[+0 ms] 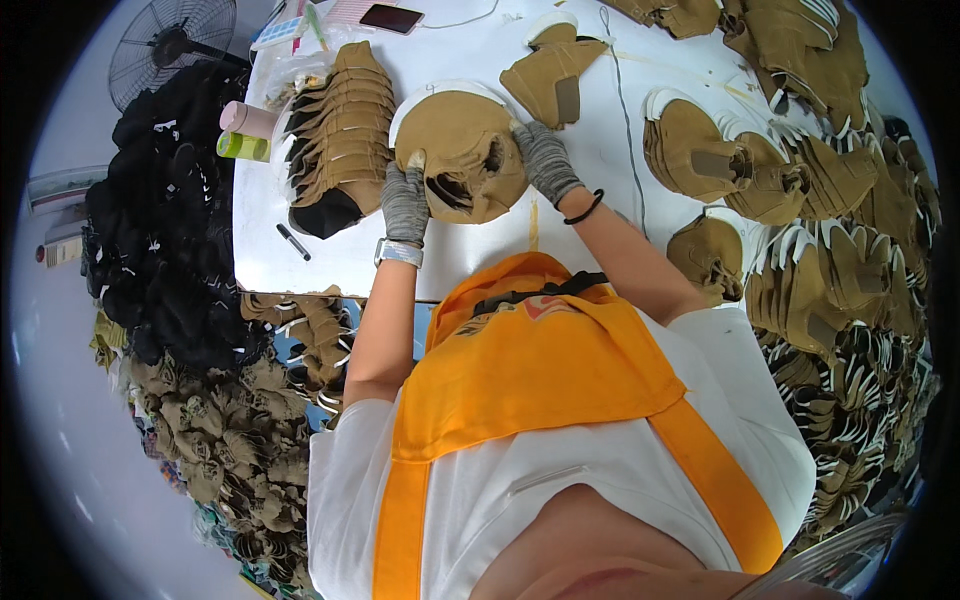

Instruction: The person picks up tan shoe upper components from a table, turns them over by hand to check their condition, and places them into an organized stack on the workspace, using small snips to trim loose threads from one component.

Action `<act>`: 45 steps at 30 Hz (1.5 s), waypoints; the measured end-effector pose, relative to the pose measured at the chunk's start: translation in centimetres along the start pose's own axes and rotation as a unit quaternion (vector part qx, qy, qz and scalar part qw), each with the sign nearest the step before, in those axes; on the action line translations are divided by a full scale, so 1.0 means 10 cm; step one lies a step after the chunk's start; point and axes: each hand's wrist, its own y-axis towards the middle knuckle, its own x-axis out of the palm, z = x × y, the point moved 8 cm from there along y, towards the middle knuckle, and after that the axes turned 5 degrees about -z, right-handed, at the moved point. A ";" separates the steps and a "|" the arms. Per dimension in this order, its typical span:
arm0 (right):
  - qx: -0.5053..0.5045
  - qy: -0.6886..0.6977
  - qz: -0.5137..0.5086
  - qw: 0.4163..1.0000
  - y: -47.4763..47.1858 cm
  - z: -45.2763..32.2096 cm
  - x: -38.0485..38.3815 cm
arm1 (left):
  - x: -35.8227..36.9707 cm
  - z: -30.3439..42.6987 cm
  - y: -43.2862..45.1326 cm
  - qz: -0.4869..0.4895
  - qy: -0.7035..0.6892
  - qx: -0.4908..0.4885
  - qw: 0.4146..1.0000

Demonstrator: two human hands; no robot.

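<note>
A tan shoe upper (459, 124) with a white curved edge bearing a handwritten mark lies over the white table, its lace opening towards me. My left hand (406, 199), in a grey knit glove, grips its left side with the thumb on top and the fingers partly hidden. On its right edge rests my right hand (546, 161), also gloved, thumb against the upper and the other fingers partly hidden. Left of it stands a row of overlapping tan uppers (349, 124) with black lining. Beyond my right hand lies another tan upper (553, 75).
Stacks of tan uppers (694, 150) cover the table's right side. A black marker (292, 242) lies near the left front. A pink cup (247, 118), a green container (242, 146) and a phone (391, 19) sit farther out. Piled black uppers (169, 225) and a fan (171, 46) stand left.
</note>
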 end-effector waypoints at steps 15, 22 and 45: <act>-0.024 0.492 0.049 0.869 -0.17 -0.56 -0.87 | -0.07 1.34 -0.56 -0.030 -0.228 0.062 0.971; -0.154 0.404 0.161 0.887 -0.39 -0.89 -0.91 | 0.07 1.09 -0.79 -0.073 -0.194 0.065 0.976; -0.304 0.060 -0.277 0.910 0.66 -1.19 -0.22 | 0.30 1.43 -1.19 -0.080 0.093 0.300 0.946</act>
